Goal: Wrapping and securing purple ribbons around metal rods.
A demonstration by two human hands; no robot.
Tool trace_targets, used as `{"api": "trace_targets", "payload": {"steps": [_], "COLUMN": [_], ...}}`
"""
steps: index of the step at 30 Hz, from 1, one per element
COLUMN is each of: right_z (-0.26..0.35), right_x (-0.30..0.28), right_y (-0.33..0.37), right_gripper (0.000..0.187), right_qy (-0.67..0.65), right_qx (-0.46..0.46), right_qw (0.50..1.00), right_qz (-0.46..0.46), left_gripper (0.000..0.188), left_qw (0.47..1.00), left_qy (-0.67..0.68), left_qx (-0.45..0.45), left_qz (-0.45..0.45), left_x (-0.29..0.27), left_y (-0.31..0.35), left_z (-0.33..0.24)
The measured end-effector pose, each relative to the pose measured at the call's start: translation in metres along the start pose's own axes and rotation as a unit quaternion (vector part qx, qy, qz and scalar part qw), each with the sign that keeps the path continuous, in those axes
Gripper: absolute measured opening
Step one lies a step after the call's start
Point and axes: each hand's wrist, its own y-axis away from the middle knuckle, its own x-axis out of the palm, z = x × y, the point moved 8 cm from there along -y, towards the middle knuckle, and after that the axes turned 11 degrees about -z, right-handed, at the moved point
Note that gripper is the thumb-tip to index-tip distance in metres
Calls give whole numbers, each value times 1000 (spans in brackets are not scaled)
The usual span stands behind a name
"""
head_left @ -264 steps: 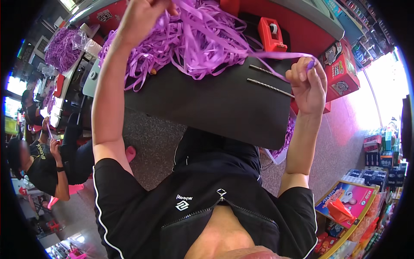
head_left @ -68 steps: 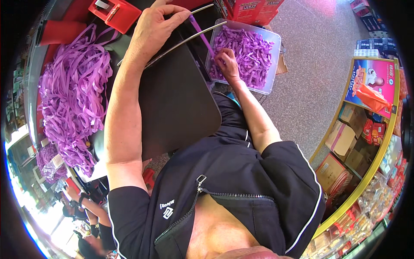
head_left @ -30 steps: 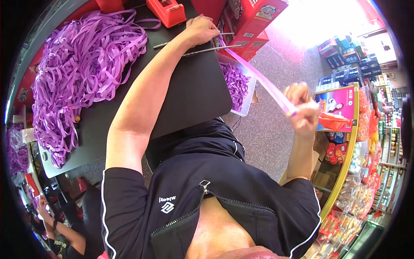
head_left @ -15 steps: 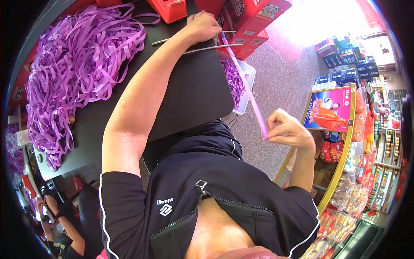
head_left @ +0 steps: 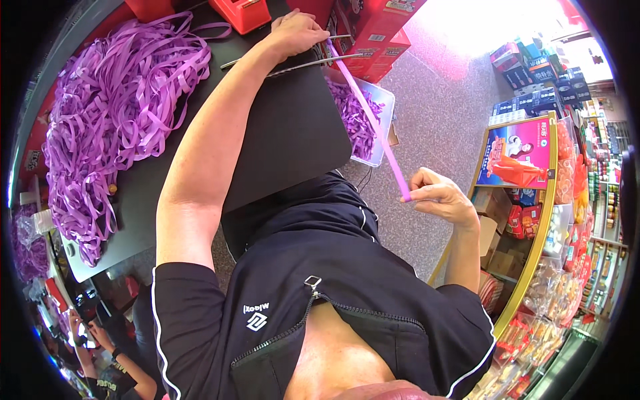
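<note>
Far L, a heap of purple ribbon (head_left: 120,100) is piled on the dark tabletop (head_left: 293,123). L hand (head_left: 298,33) is held at two thin metal rods (head_left: 313,65); its grip can't be told. Btwn hands, a purple strip (head_left: 366,107) is stretched past a clear bin (head_left: 388,120) w/ short purple pieces (head_left: 350,117). Strip's near end is pinched by R hand (head_left: 440,198), brought lower + inward vs. 1 s ago; strip's prob. kept taut thereby.

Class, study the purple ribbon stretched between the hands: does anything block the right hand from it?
Nothing visible does: the right hand pinches the purple ribbon directly. The metal rods meet its line only up near the left hand.
</note>
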Motion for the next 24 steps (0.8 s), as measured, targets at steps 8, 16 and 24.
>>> {"api": "trace_targets", "payload": {"steps": [8,16,24], "right_z": [89,129,139], "right_x": [-52,-97,-113], "right_y": [-37,-156,-264], "right_gripper": [35,23,26], "right_qy": [-40,-231,-318], "right_qx": [-227,-281,-246], "right_qw": [969,923,908], "right_qz": [-85,-127,-116], "left_gripper": [34,35,34], "left_qw": [1000,1000,1000], "left_qy": [-20,-11,-6], "left_qx": [6,4,7], "left_qz": [-18,6,3], "left_x": [-1,-2,-2], "left_y": [3,5,8], "left_z": [-8,-8,-9]}}
